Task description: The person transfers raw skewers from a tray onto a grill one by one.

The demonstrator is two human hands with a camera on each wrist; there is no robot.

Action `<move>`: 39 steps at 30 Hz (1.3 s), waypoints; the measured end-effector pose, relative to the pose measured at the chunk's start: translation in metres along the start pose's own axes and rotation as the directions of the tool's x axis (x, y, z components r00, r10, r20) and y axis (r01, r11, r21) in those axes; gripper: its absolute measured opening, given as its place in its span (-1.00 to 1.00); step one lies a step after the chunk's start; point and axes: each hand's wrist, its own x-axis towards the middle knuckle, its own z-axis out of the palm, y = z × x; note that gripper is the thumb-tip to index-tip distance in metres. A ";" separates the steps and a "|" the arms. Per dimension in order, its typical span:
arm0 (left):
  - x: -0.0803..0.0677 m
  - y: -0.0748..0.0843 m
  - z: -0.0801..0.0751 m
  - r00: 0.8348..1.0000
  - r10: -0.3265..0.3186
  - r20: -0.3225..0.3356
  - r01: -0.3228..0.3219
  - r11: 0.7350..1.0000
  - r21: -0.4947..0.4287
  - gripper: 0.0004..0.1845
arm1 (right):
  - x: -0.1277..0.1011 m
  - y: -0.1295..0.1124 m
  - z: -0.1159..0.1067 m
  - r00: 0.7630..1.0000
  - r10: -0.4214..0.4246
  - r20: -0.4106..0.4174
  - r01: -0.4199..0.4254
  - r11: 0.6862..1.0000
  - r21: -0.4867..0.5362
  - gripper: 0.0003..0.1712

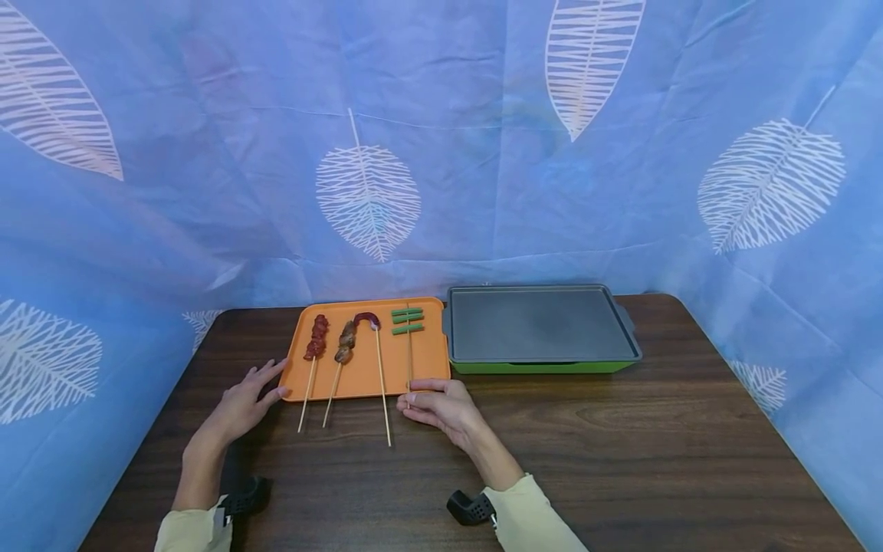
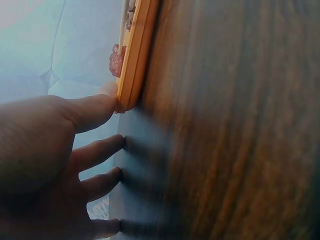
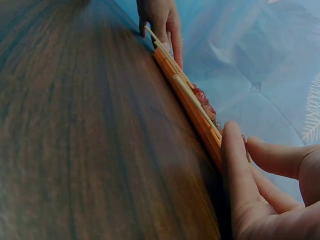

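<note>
An orange tray (image 1: 428, 360) lies on the dark wooden table (image 1: 621, 445) and carries several skewers: two meat skewers (image 1: 316, 337), a sausage skewer (image 1: 367, 317) and a green bean skewer (image 1: 408, 322). My left hand (image 1: 257, 389) lies flat at the tray's front left corner, fingers straight, thumb (image 2: 95, 110) touching the tray's edge (image 2: 135, 60). My right hand (image 1: 412, 391) is at the front right corner. Its thumb (image 3: 235, 170) and forefinger pinch the stick end of the green bean skewer at the tray's rim (image 3: 192, 107). The left hand (image 3: 160, 20) shows at the tray's far end.
A grey griddle pan (image 1: 541, 322) on a green base stands right of the tray, touching it. Blue leaf-print cloth (image 1: 441, 153) walls the table at the back and both sides. The skewer sticks (image 1: 382, 406) overhang the tray's front edge onto the table.
</note>
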 end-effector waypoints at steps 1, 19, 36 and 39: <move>0.000 0.000 0.000 1.000 -0.002 0.000 0.002 1.000 0.002 -0.26 | 0.000 0.000 0.000 1.000 -0.003 -0.002 0.003 1.000 -0.003 -0.47; 0.002 0.002 -0.001 1.000 0.009 -0.006 -0.009 1.000 0.016 -0.23 | -0.002 0.000 -0.004 0.999 -0.022 0.040 0.026 0.994 -0.103 -0.50; 0.004 -0.014 0.001 0.998 0.050 -0.045 -0.055 0.991 -0.118 -0.22 | -0.007 0.000 -0.001 0.998 -0.002 0.061 0.011 0.989 -0.145 -0.49; 0.004 -0.014 0.001 0.998 0.046 -0.043 -0.050 0.992 -0.119 -0.23 | -0.010 -0.001 0.001 0.998 0.001 0.070 0.009 0.989 -0.144 -0.48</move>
